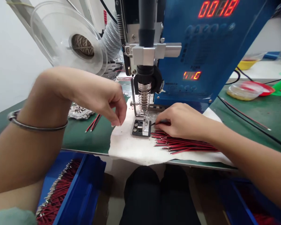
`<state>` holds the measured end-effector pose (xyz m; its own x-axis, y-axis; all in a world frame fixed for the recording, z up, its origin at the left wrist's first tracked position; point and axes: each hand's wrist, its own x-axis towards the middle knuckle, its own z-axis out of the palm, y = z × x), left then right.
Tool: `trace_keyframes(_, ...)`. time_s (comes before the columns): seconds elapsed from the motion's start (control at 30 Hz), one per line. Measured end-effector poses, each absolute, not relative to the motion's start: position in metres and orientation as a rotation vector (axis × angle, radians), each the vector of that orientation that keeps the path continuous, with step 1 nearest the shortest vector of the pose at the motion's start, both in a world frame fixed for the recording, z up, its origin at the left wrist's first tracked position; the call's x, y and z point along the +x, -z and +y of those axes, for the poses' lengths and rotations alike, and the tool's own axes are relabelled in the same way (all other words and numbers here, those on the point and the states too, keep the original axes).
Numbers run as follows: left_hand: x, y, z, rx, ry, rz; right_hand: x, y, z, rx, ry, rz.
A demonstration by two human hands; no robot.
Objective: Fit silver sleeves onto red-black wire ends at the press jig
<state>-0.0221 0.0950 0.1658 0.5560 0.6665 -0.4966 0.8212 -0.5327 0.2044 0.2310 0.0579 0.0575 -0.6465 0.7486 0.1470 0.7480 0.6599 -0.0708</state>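
Observation:
My left hand (103, 101) hangs just left of a small black-and-silver fixture (139, 128). Its thumb and index finger are pinched together, and I cannot make out what is between the tips. On the right side of the fixture, my right hand (181, 122) closes its fingertips on a thin dark wire that points toward the fixture. Beneath that hand lies a pile of red and black wires (184, 144) on a white cloth (133, 151). Above the fixture stands the spring-wrapped head (144, 97) of a soldering machine.
A blue control box (201, 47) with red digits rises behind my right hand. Metal parts in a bag (81, 112) and a few loose wires (93, 122) lie left. A blue bin (78, 184) of wires is below the table edge. A clear reel (61, 34) stands back left.

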Motion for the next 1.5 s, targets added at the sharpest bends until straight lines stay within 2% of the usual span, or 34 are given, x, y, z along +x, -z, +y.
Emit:
trace_keyframes(0.23, -0.018, -0.157, 0.11, 2.403, 0.346, 0.875, 0.232, -0.056, 0.059, -1.178, -0.087, -2.682)
trace_keyframes(0.4, -0.028, -0.141, 0.114, 2.251, 0.396, 0.925, 0.239, -0.055, 0.061, -0.927, -0.271, -2.583)
trace_keyframes(0.63, -0.025, -0.132, 0.116, 2.153, 0.391, 0.97, 0.244, -0.054, 0.065, -0.725, -0.309, -2.476)
trace_keyframes(0.87, -0.024, -0.123, 0.12, 2.123, 0.443, 0.892, 0.244, -0.051, 0.067, -0.815, -0.354, -2.468)
trace_keyframes(1.1, -0.018, -0.12, 0.118, 2.205, 0.486, 1.026, 0.241, -0.052, 0.064, -0.78, -0.377, -2.494)
trace_keyframes(1.5, -0.024, -0.123, 0.122, 2.142, 0.386, 0.918, 0.246, -0.054, 0.062, -0.768, -0.278, -2.6)
